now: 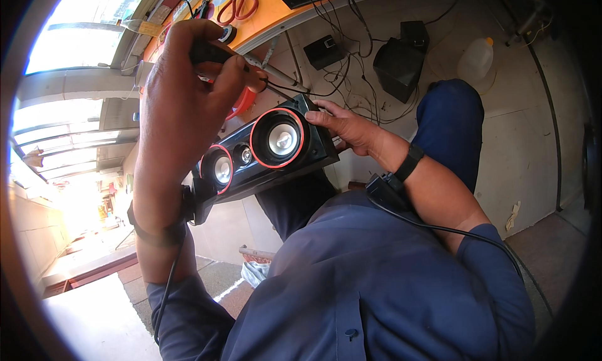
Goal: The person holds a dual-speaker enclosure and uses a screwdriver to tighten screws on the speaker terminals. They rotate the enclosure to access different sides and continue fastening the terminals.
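A long black speaker box (321, 146) is held tilted above my lap. Its front has two silver-coned drivers with red-orange rings, with a small tweeter (243, 154) between them. My right hand (354, 128) grips its right end, thumb on the front edge and fingers behind. My left hand (179, 104) is raised over the box's left part, closed around the dark handle of a screwdriver (210, 52). The screwdriver's thin shaft slants down toward the box's upper right end; whether the tip touches a screw is too small to tell.
An orange-topped table (269, 13) stands ahead, with red-handled scissors (238, 9) on it. On the floor are black boxes (398, 69), tangled cables (357, 73) and a whitish jug (475, 61) with a yellow cap. Behind my left hand shows a red object (243, 104).
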Demonstrator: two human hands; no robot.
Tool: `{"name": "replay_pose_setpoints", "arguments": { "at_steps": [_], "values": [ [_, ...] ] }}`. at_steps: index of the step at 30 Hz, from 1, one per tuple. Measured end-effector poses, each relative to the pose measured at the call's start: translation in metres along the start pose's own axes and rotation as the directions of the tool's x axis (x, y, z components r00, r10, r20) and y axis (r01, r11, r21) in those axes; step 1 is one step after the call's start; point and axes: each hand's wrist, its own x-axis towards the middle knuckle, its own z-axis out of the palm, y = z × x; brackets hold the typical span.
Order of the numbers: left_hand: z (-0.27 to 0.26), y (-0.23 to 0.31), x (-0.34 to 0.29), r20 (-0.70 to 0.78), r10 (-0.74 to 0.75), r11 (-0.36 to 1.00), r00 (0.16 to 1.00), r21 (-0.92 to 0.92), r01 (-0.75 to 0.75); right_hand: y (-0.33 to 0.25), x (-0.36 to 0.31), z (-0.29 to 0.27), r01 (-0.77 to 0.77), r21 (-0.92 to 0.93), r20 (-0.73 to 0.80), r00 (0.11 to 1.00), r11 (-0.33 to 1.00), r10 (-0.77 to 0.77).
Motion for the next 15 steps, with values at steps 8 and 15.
{"name": "replay_pose_setpoints", "arguments": {
  "at_steps": [8, 15],
  "values": [
    [-0.0053, 0.0027, 0.0023, 0.097, 0.123, 0.988, 0.988, 0.085, -0.131, 0.0013, -0.0011, 0.0018, 0.003, 0.009, -0.010, 1.000, 1.000, -0.003],
    [-0.0061, 0.0000, 0.0085, 0.139, 0.151, 0.988, 0.979, 0.009, -0.154, 0.0004, -0.0026, 0.0025, 0.003, 0.013, -0.009, 1.000, 1.000, -0.003]
  ]
}}
